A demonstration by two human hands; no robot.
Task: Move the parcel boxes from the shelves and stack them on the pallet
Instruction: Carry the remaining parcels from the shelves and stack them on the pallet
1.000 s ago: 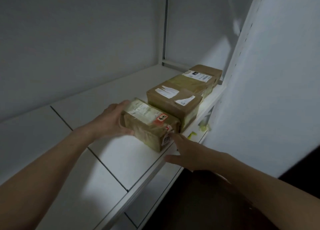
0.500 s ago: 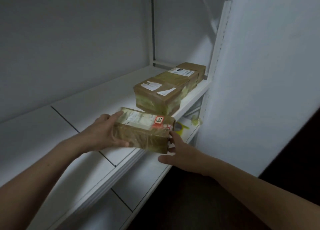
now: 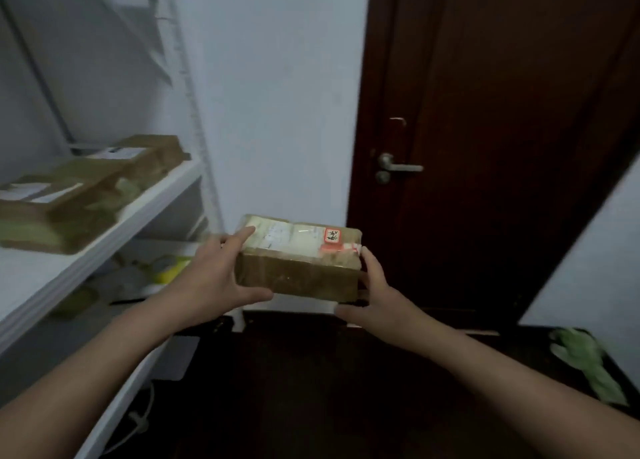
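A small brown parcel box (image 3: 300, 266) with a white label and a red sticker on top hangs in the air in front of me, clear of the shelf. My left hand (image 3: 216, 278) grips its left end, fingers over the top and thumb underneath. At the right end, my right hand (image 3: 372, 292) holds it with the thumb below. Two more taped brown parcel boxes (image 3: 65, 202) (image 3: 149, 155) lie on the white shelf (image 3: 114, 230) at the left. No pallet is in view.
A dark brown door (image 3: 485, 140) with a metal handle (image 3: 398, 167) stands straight ahead beside a white wall. A lower shelf (image 3: 138, 282) holds yellow and green bits. Something green (image 3: 588, 365) lies on the dark floor at the right.
The parcel has come off the shelf and moved right with both hands on it. My view has swung right from the shelf toward the door.
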